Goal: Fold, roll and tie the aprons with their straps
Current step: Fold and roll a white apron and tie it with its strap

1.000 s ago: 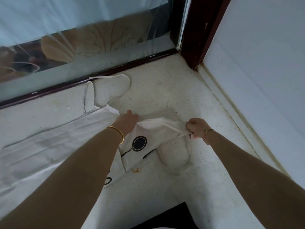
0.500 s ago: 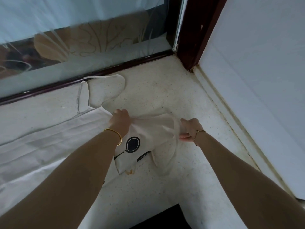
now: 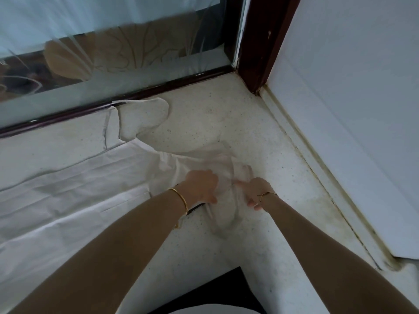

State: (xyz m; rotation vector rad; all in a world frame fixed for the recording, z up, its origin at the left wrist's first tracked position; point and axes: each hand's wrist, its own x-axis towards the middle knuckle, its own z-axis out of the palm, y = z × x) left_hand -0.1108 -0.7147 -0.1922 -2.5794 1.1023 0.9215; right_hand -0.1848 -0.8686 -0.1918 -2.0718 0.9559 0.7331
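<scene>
Reaching forward over a dark patch (image 3: 199, 288) at the near edge, both bare forearms stretched across the speckled floor (image 3: 260, 137). The left hand (image 3: 200, 186), a gold bangle (image 3: 181, 199) at its wrist, lay knuckles-up on the bunched end of the white apron (image 3: 79, 189); its fingers were hidden behind the hand, so their grasp could not be told. The right hand (image 3: 256, 191), just beside it, had its forefinger stretched toward the left hand and the other fingers curled under; blur hid whether they held cloth. The apron lay flat on the floor, spreading leftward. Beyond it a strap (image 3: 105, 132) looped toward the dark door frame (image 3: 136, 96) and frosted glass (image 3: 113, 53).
</scene>
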